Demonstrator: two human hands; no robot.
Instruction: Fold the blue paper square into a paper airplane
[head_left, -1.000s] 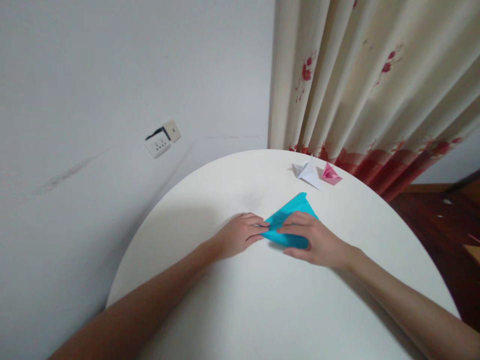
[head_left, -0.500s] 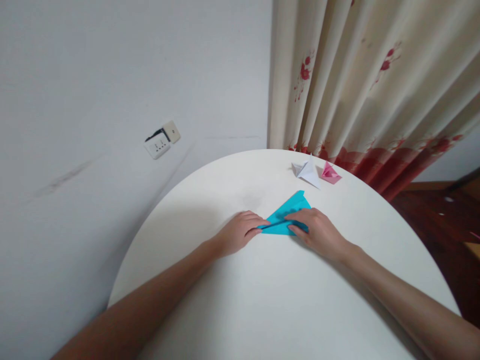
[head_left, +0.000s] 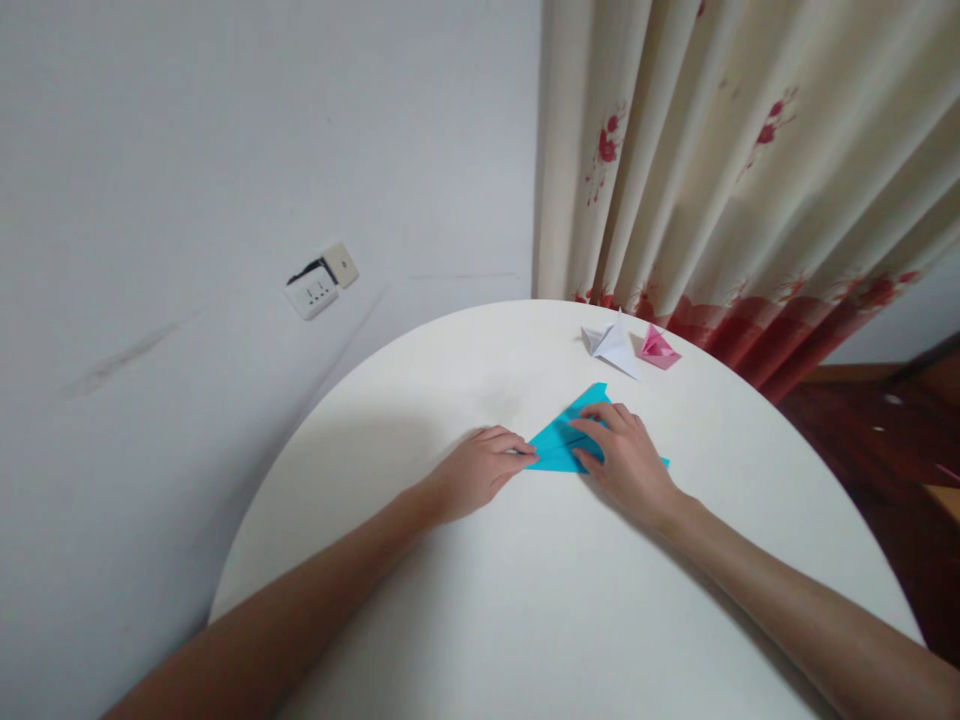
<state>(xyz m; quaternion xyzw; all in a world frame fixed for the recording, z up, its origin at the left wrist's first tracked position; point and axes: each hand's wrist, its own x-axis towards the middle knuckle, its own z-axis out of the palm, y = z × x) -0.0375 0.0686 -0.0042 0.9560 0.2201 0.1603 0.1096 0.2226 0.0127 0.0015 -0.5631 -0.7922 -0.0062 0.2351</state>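
The blue paper (head_left: 559, 445) is now lying flatter than it was a second ago: the raised flap that I was bringing over has come down, and a corner is now showing out past my right wrist, so I judge the fold to be laid and the crease to be what I am working on. My right hand (head_left: 626, 460) has slid up over the sheet and is pressing on it with fingers spread and nearly flat, gripping nothing. My left hand (head_left: 480, 470) is staying at the paper's left tip, fingers loosely curled, fingertips pinning that point to the table; whether it is pinching an edge I cannot tell.

The paper is looking like a flat, bright triangle with a sharp far corner and a faint crease line across it, sitting near the middle of the round white table (head_left: 525, 620), toward the far side. Well beyond it, by the table's far edge, a white folded paper (head_left: 613, 345) and a small pink folded paper (head_left: 658, 348) are lying just beside each other, in front of the flowered curtain (head_left: 712, 170).
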